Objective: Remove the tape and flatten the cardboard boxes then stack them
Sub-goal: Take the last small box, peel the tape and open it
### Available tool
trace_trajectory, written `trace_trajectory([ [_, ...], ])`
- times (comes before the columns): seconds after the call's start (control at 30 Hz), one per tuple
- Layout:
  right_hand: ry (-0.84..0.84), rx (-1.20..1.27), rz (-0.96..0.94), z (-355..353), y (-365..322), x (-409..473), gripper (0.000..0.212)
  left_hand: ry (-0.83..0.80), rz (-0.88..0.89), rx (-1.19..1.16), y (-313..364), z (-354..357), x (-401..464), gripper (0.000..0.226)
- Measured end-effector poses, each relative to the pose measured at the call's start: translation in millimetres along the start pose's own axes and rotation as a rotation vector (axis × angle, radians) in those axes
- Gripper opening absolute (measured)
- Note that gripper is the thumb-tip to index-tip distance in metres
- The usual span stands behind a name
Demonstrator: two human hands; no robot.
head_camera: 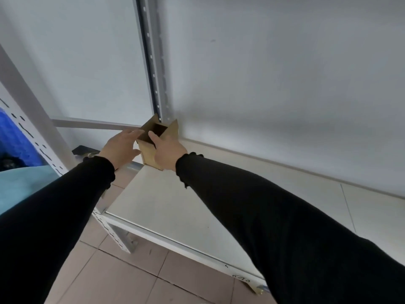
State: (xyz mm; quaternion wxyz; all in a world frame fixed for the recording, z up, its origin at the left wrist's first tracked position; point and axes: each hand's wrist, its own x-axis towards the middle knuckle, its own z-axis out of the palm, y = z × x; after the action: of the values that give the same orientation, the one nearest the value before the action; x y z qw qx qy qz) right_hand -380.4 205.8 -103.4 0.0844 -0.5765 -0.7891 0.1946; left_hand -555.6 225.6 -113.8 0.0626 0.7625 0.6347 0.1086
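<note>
We look down along two arms in black long sleeves (274, 216) that reach forward to a small brown cardboard box (151, 150). The box stands upright with its top open; we see its dark inside and flaps standing up round the opening. It sits at the far left corner of a low white metal shelf board (175, 216), just in front of a grey slotted upright post (153, 62) that rises behind it against the pale wall (285, 73).

The left hand (120, 148) lies against the left side of the box, fingers stretched forward and loosely straight, their tips at the box's top left edge. We cannot tell whether they press on the card or only touch it. The right hand (167, 152) covers the right front of the box; its index finger points up to the near rim of the opening, while the other fingers are hidden behind the hand, so we cannot tell how firmly it holds. Much of the box's front is hidden by both hands, and any tape cannot be made out.

Left of the box, a white perforated frame rail (28, 128) slants past something blue (13, 132), cut off at the edge. A dark object (82, 149) left of the box is too hidden to name. Below the shelf lie pinkish floor tiles (114, 277).
</note>
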Motion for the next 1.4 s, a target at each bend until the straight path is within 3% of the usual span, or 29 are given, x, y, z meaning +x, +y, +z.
trace_trajectory([
  [0.1, 0.022, -0.040, 0.025, 11, 3, 6, 0.046, 0.027, -0.023, -0.083, 4, 9, 6, 0.039],
  [0.23, 0.242, -0.187, -0.027, 15, 31, -15, 0.006, 0.118, 0.035, -0.136, 26, 18, -6, 0.008],
  [0.33, 0.330, -0.260, -0.057, 5, 59, -51, 0.013, 0.171, 0.115, -0.206, 59, 21, -24, 0.014],
  [0.43, 0.404, -0.181, -0.024, -18, 90, -101, 0.014, 0.190, 0.209, -0.274, 108, 25, -48, 0.017],
  [0.73, 0.422, -0.029, 0.185, -104, 211, -315, 0.016, 0.127, 0.468, -0.522, 316, 38, -135, 0.007],
  [0.9, 0.379, 0.072, 0.338, -130, 258, -393, 0.010, -0.145, 0.333, -0.803, 414, 61, -185, 0.017],
  [0.97, 0.405, 0.193, 0.397, -130, 274, -417, 0.009, -0.172, 0.258, -0.864, 443, 75, -201, 0.019],
  [1.1, 0.484, 0.481, 0.485, -118, 304, -466, 0.027, -0.114, 0.080, -0.896, 467, 99, -230, 0.012],
  [1.2, 0.380, 0.669, 0.501, -98, 319, -500, 0.058, -0.074, -0.001, -0.859, 467, 109, -243, 0.014],
  [1.3, 0.241, 0.770, 0.499, -73, 323, -514, 0.083, -0.044, -0.004, -0.786, 469, 108, -248, 0.038],
  [1.4, 0.253, 0.826, 0.459, -60, 323, -514, 0.091, 0.036, 0.150, -0.530, 472, 103, -245, 0.071],
])
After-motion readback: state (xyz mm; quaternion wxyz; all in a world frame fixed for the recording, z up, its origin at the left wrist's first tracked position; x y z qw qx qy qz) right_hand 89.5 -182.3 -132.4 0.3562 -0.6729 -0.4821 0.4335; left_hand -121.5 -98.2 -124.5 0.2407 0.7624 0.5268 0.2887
